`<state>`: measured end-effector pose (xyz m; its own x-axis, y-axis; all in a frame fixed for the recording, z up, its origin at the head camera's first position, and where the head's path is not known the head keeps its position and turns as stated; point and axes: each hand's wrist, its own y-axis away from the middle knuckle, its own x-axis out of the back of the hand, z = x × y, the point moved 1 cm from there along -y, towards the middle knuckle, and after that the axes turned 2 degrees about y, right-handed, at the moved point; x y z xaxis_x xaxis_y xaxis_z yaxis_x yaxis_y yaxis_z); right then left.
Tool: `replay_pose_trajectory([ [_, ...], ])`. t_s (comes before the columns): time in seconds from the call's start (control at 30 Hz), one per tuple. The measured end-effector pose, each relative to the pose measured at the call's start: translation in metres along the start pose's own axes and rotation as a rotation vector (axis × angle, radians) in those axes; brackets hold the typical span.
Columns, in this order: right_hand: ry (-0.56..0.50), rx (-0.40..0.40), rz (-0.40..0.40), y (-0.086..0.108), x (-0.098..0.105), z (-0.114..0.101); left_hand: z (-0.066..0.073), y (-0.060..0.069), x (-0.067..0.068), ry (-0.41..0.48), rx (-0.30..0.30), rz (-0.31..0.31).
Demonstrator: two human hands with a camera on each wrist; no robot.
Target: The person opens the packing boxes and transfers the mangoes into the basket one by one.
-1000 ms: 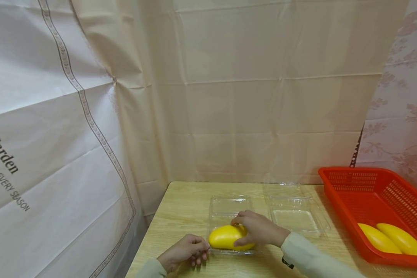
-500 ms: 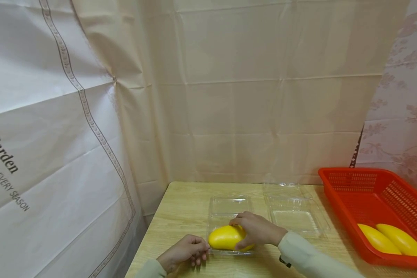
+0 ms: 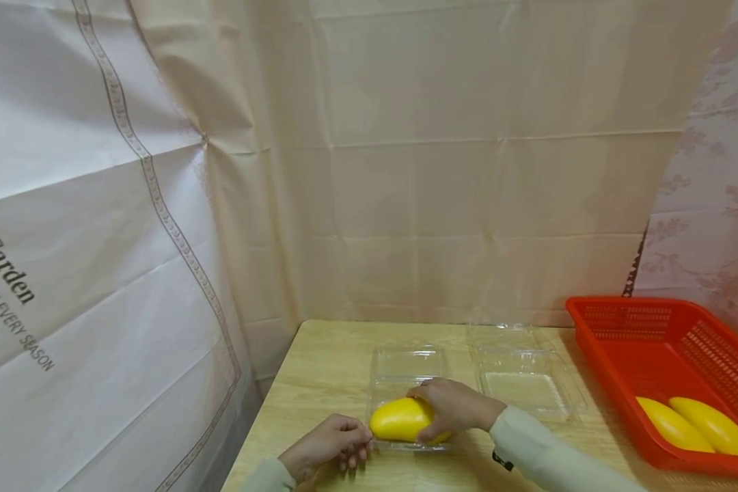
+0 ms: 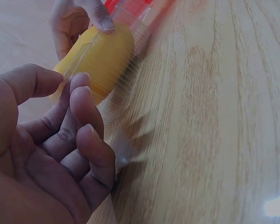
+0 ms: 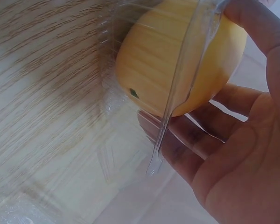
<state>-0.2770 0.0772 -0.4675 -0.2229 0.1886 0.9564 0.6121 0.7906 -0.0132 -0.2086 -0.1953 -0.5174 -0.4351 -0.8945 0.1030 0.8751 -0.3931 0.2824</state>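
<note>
A yellow mango [image 3: 400, 419] lies in the near half of a clear plastic clamshell box [image 3: 408, 362], whose lid is folded back on the table. My right hand [image 3: 458, 408] grips the mango's right end from above, fingers on the far side and thumb on the near side. In the right wrist view, the mango [image 5: 154, 60] shows a small dark green spot, and the box's rim [image 5: 177, 84] crosses in front of it. At the near left corner, my left hand [image 3: 333, 441] pinches the box's rim between thumb and forefinger, its other fingers loosely bent.
Behind and right of my right hand, a second clear clamshell box [image 3: 523, 389] stands with its lid up. A red plastic basket [image 3: 609, 389] at the right holds two more mangoes [image 3: 713, 425]. Cloth hangs behind the wooden table [image 3: 320, 362] and at its left.
My right hand has sunk and shifted slightly left on the mango. The left hand stays at the box's corner.
</note>
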Motion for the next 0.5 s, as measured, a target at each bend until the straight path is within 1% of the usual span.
replay_pose_trajectory([
  [0.13, -0.009, 0.007, 0.005, -0.0027, -0.0016, 0.0027, 0.0017, -0.0003, -0.0002, -0.004, 0.002, 0.004],
  [0.3, -0.022, 0.003, 0.008, -0.0048, -0.0049, 0.0051, 0.0002, 0.0001, -0.0012, -0.003, 0.004, 0.015],
  [0.5, 0.023, 0.026, 0.040, -0.0022, -0.0037, 0.0041, 0.0012, 0.0007, -0.0025, 0.002, 0.007, 0.024],
])
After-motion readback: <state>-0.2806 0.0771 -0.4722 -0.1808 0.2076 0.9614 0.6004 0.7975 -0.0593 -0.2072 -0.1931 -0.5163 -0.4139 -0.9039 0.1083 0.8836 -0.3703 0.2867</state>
